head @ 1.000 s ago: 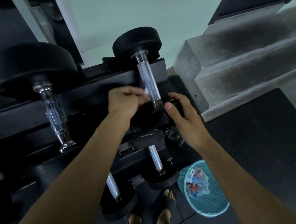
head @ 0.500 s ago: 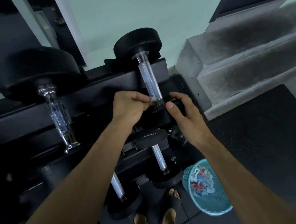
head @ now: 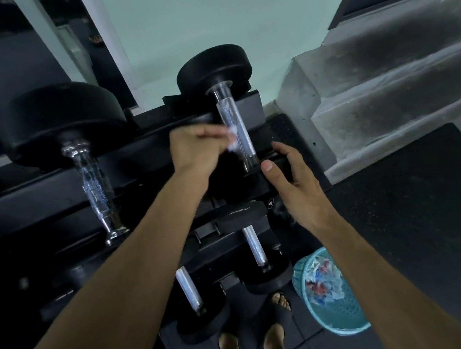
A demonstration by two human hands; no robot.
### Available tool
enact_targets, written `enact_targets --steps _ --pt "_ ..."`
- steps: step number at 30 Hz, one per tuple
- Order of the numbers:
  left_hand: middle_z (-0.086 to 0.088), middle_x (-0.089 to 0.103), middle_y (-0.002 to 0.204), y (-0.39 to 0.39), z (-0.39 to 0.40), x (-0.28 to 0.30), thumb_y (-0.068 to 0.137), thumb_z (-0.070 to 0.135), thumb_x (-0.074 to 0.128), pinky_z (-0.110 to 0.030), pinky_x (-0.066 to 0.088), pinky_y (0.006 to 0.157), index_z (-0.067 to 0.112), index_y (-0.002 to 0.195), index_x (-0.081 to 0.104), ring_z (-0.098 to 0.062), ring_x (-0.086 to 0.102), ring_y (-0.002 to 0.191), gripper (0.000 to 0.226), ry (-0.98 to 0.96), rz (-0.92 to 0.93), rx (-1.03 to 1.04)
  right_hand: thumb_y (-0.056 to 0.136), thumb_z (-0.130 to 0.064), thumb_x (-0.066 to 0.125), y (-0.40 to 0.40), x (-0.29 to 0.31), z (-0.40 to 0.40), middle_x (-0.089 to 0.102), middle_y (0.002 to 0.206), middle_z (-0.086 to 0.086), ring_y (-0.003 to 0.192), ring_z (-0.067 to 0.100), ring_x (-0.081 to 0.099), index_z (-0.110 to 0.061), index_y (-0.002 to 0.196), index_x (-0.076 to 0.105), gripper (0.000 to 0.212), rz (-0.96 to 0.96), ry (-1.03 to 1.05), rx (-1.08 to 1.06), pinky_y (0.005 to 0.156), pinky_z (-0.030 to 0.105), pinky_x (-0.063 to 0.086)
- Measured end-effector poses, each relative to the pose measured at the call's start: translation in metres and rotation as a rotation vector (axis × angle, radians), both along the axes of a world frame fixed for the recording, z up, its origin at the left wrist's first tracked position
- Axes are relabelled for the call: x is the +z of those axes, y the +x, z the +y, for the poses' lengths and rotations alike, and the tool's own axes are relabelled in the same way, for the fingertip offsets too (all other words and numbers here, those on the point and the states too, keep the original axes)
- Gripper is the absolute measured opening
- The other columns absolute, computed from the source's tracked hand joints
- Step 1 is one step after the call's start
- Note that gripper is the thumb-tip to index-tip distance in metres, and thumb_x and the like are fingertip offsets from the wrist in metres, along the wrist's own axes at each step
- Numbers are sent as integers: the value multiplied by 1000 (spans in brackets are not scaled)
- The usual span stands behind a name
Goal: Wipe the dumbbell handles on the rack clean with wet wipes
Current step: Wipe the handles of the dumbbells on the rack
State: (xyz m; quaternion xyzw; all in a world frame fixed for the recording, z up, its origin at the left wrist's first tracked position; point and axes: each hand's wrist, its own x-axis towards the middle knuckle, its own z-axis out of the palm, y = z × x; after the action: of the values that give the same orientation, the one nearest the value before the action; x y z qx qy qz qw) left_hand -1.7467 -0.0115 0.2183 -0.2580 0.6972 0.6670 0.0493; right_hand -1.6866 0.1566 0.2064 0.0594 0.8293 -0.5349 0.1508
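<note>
Left hand curled around a small wad of wet wipe, pressed against the knurled handle of the right-hand dumbbell on the top shelf of the rack. Right hand gripping the near black head of the same dumbbell, thumb on top, fingers round its far side — probably steadying it.

Judged step: wiping along this handle, roughly mid-length. Best done by wrapping the wipe round the bar, not dabbing one side; running full length from near collar to far head; twisting to work moisture into the knurling. Worth keeping the steadying grip so the weight does not roll in its cradle. Wipe looks small and bunched — refolding to a fresh face likely useful.

Nearest: feet in black sandals on dark floor tiles. Beside them, right, a turquoise mesh basket holding crumpled scraps, presumably spent wipes. Lower shelves: two smaller dumbbells with chrome handles. Top shelf, left: larger dumbbell, bright contoured handle. Beyond: dark speckled mat, grey concrete steps, pale green wall.
</note>
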Motion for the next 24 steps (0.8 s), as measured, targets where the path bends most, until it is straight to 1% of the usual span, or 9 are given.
enact_targets --steps 2,4,7,9,11,15,16,18,24 --pt "6 71 70 -26 -4 3 70 -1 83 -16 54 70 17 73 73 1 66 62 20 -36 73 131 94 -53 51 0 2 -1 42 150 -6 137 8 37 -30 150 36 62 6 12 -3 112 28 32" --pt "5 72 73 -39 -7 4 71 3 84 -18 56 75 19 73 73 -1 67 66 20 -87 114 164 97 -48 51 1 2 -2 39 150 -9 133 3 35 -30 149 36 57 5 13 -6 105 22 28" --pt "4 72 73 -17 -3 3 72 0 83 -14 52 66 17 74 73 1 66 62 19 -61 86 30 97 -46 52 1 4 -2 39 150 -9 132 2 35 -30 149 36 57 7 -4 -18 103 20 28" --pt "4 73 75 11 2 -2 72 3 84 -13 53 68 20 74 73 -2 68 67 20 -112 36 -117 97 -46 52 1 4 -2 38 149 -10 130 1 35 -30 149 37 56 9 -7 -16 104 21 30" --pt "5 74 76 20 3 -4 72 7 85 -13 53 72 22 74 74 -4 70 72 19 -166 46 -169 96 -48 52 0 4 -2 38 148 -12 130 0 35 -31 148 38 57 7 -9 -13 104 22 31" --pt "8 74 74 -23 2 2 73 4 83 -23 58 78 20 76 76 -4 71 72 18 -179 211 22 94 -52 52 0 3 0 40 147 -10 133 5 38 -31 147 39 58 1 -29 -8 104 21 32" --pt "9 74 73 -33 1 2 73 7 83 -25 58 81 19 79 78 -4 71 72 15 -205 244 83 96 -49 53 0 2 0 40 147 -11 132 3 38 -31 146 39 55 -2 -36 -6 101 17 31" --pt "13 72 74 -36 2 1 77 11 82 -21 57 81 15 87 79 -1 70 74 11 -276 292 106 97 -47 53 0 0 0 40 146 -12 129 -1 37 -31 146 39 53 2 -38 -5 94 8 29" --pt "6 71 94 22 3 -11 82 4 75 -10 50 82 17 100 77 4 65 84 23 -471 340 -272 97 -46 53 1 -2 0 37 141 -17 123 -7 34 -31 146 39 53 30 -31 6 87 -2 27"
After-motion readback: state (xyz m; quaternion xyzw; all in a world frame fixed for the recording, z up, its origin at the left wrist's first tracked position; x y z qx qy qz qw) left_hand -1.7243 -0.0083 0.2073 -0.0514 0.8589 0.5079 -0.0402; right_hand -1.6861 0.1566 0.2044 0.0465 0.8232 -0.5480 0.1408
